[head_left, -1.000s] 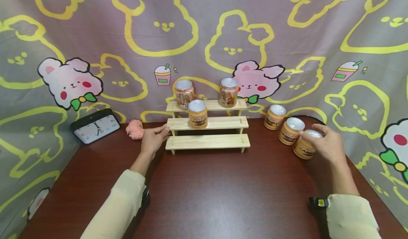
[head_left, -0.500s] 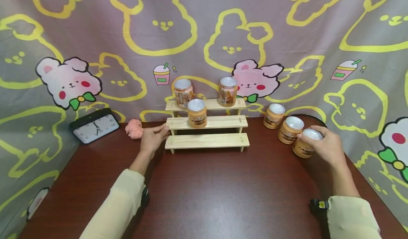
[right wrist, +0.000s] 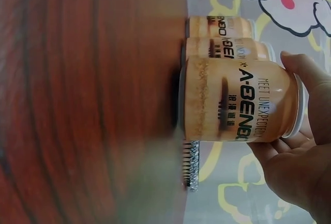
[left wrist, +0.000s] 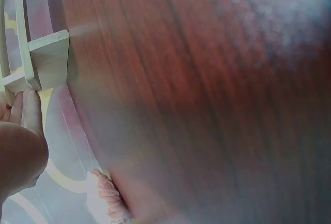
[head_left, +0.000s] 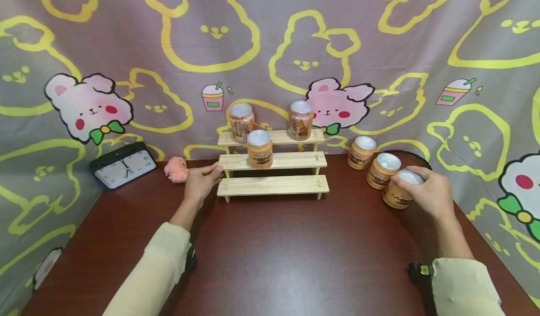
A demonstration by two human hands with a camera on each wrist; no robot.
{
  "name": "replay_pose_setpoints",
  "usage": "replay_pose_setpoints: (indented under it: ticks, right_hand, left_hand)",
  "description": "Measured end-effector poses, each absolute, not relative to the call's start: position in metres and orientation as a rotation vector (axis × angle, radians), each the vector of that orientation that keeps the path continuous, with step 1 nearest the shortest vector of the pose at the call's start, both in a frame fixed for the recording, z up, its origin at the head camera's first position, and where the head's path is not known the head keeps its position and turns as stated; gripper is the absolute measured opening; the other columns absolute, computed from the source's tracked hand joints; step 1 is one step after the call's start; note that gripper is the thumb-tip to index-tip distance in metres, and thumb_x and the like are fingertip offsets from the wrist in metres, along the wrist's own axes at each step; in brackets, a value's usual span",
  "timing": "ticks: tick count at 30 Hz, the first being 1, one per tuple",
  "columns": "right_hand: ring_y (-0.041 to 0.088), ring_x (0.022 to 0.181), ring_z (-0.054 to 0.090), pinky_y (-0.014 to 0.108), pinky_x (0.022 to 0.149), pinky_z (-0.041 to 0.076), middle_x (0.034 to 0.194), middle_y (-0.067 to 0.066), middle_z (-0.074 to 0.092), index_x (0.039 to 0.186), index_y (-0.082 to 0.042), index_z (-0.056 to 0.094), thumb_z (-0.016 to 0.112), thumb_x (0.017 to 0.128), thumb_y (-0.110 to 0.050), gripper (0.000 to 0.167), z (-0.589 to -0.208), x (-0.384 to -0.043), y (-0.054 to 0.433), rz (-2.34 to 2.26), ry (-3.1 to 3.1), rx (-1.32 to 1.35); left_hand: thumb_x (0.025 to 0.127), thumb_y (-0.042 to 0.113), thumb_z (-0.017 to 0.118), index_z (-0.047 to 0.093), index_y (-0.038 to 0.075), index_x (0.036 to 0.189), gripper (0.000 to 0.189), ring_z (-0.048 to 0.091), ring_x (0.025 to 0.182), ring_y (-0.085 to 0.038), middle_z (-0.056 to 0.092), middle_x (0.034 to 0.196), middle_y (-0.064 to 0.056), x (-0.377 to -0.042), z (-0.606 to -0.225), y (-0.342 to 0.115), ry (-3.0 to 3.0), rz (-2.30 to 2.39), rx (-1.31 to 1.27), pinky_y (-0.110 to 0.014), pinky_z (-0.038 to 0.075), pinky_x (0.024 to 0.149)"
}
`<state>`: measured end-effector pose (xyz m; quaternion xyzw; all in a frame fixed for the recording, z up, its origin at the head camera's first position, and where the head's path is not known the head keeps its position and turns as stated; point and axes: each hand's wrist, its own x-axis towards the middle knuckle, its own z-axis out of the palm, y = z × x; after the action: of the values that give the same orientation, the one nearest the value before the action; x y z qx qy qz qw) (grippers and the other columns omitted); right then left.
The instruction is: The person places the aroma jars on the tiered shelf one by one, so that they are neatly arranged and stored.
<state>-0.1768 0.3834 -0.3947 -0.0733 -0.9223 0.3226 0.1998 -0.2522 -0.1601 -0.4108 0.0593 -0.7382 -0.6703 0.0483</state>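
Observation:
In the head view my right hand (head_left: pixel 430 191) grips an orange can (head_left: pixel 398 198) with a silver lid, at the front of a row of cans at the table's right. In the right wrist view the thumb and fingers lie around the upper part of this can (right wrist: pixel 235 100). Whether its base touches the table is unclear. My left hand (head_left: pixel 200 182) pinches the left end of the middle step of a three-step wooden rack (head_left: pixel 291 184). Two cans stand on the top step, and one can (head_left: pixel 259 152) is on the middle step's left part.
Behind the held can stand two more cans, a nearer one (head_left: pixel 383 171) and a farther one (head_left: pixel 361 154). A dark bristly rim (head_left: pixel 415 159) lies behind them. On the left are a clock (head_left: pixel 123 166) and a pink bundle (head_left: pixel 176 169). A patterned cloth (head_left: pixel 253 34) hangs behind the table.
My right hand has closed round the front can, which has shifted slightly to the left. My left hand stays at the rack's end. The view has tilted a little.

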Motion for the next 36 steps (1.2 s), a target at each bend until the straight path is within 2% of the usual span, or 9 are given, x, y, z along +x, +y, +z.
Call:
replay_pose_setpoints:
  ticks: [3, 9, 14, 17, 29, 36]
  right_hand:
    - [0.013, 0.085, 0.054, 0.013, 0.056, 0.042, 0.113, 0.028, 0.07, 0.123, 0.002, 0.071, 0.084, 0.083, -0.039, 0.059, -0.392, -0.177, 0.382, 0.921, -2.582, -0.194]
    - [0.018, 0.088, 0.055, 0.013, 0.055, 0.043, 0.115, 0.029, 0.068, 0.121, 0.003, 0.071, 0.082, 0.085, -0.041, 0.059, -0.385, -0.178, 0.378, 0.938, -2.615, -0.16]
    - [0.0, 0.079, 0.051, 0.012, 0.054, 0.044, 0.111, 0.028, 0.069, 0.118, 0.004, 0.071, 0.083, 0.084, -0.037, 0.055, -0.378, -0.179, 0.374, 0.955, -2.597, -0.109]
    - [-0.004, 0.076, 0.05, 0.013, 0.053, 0.045, 0.11, 0.028, 0.069, 0.117, 0.005, 0.072, 0.084, 0.084, -0.037, 0.054, -0.374, -0.179, 0.37, 0.958, -2.593, -0.081]
    - [-0.002, 0.075, 0.055, 0.011, 0.055, 0.048, 0.108, 0.023, 0.07, 0.115, 0.002, 0.073, 0.086, 0.083, -0.037, 0.051, -0.361, -0.182, 0.35, 1.028, -2.577, -0.028]
    - [0.006, 0.079, 0.057, 0.014, 0.056, 0.05, 0.114, 0.023, 0.069, 0.12, 0.0, 0.072, 0.084, 0.085, -0.039, 0.054, -0.359, -0.187, 0.338, 1.065, -2.606, 0.016]
  left_hand:
    - [0.101, 0.008, 0.064, 0.055, -0.011, 0.134, 0.039, 0.063, 0.117, -0.037, 0.057, 0.137, -0.022, -0.252, -0.41, -0.161, -2.248, -2.05, 0.183, -0.034, 0.058, 0.095]
    - [0.101, 0.007, 0.064, 0.055, -0.012, 0.133, 0.038, 0.063, 0.117, -0.039, 0.057, 0.136, -0.023, -0.251, -0.411, -0.161, -2.235, -2.059, 0.18, -0.038, 0.057, 0.098]
    - [0.101, 0.007, 0.063, 0.055, -0.013, 0.133, 0.038, 0.062, 0.117, -0.04, 0.057, 0.136, -0.024, -0.252, -0.412, -0.161, -2.231, -2.064, 0.177, -0.037, 0.057, 0.097]
    - [0.102, 0.007, 0.063, 0.055, -0.012, 0.133, 0.038, 0.063, 0.117, -0.039, 0.057, 0.135, -0.024, -0.252, -0.412, -0.161, -2.231, -2.064, 0.175, -0.036, 0.057, 0.097]
    - [0.102, 0.007, 0.063, 0.055, -0.012, 0.134, 0.038, 0.061, 0.118, -0.041, 0.057, 0.136, -0.025, -0.251, -0.41, -0.16, -2.237, -2.075, 0.175, -0.036, 0.057, 0.098]
    - [0.101, 0.007, 0.064, 0.056, -0.011, 0.134, 0.038, 0.062, 0.117, -0.041, 0.058, 0.134, -0.026, -0.251, -0.41, -0.161, -2.235, -2.068, 0.184, -0.035, 0.058, 0.096]
